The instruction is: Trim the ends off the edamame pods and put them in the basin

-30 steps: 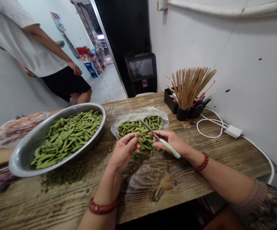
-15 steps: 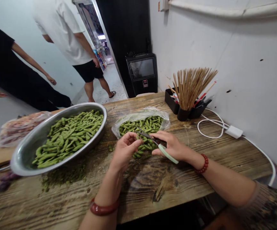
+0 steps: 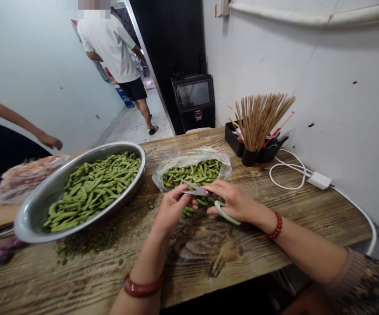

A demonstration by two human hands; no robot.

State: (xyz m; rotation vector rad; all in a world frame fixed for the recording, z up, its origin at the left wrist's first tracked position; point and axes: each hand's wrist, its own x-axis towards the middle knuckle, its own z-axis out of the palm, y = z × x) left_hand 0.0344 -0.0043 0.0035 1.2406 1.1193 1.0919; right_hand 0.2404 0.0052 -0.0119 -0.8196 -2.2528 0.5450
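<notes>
My right hand (image 3: 230,199) grips a pair of scissors (image 3: 197,191) with pale green handles; their blades are apart and point left. Close to the blades, my left hand (image 3: 173,204) is closed in a pinch on an edamame pod, mostly hidden by the fingers. Just behind both hands lies a clear plastic bag (image 3: 227,168), spread wide around a heap of green edamame pods (image 3: 202,170). Some pods lie below the hands, partly covered by them. To the left, a big metal basin (image 3: 28,225) holds many more pods (image 3: 94,188).
Green trimmings (image 3: 87,243) lie before the basin on the wooden table (image 3: 209,280). A bag of reddish food (image 3: 28,175) is at far left. Skewers (image 3: 263,122) stand in a black holder (image 3: 233,140) near a white cable (image 3: 356,208). Two people (image 3: 113,52) are beyond the table.
The scissors have moved slightly left and down, with their blades now at my left fingertips. One person has walked toward the doorway; the one in black has shifted left, partly out of view.
</notes>
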